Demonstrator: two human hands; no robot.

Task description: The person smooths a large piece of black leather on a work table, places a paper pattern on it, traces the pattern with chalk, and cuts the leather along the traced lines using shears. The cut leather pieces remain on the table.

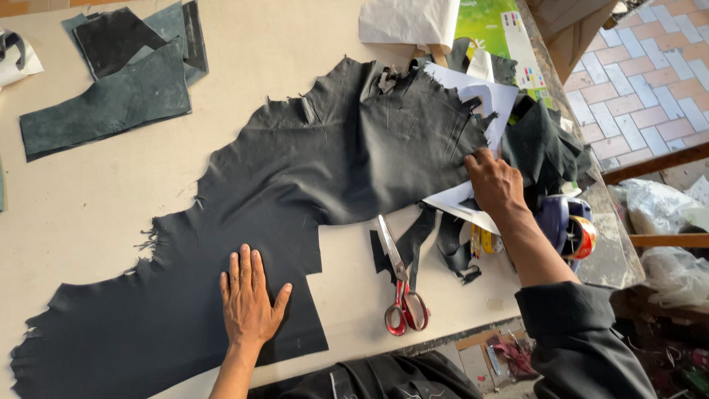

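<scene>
Left hand [249,298] presses flat on black leather [295,192]; right hand [493,181] fingers its edge, grip released.

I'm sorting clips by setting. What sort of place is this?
Probably a leather-cutting workshop. A large black hide lies spread on a pale worktable, red-handled scissors rest beside cut scraps, and the left hand presses flat on the hide.

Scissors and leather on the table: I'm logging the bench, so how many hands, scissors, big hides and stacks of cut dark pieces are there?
Hands: 2, left hand, right hand
Scissors: 1
Large black hide: 1
Stack of cut dark pieces: 1
Total: 5
</scene>
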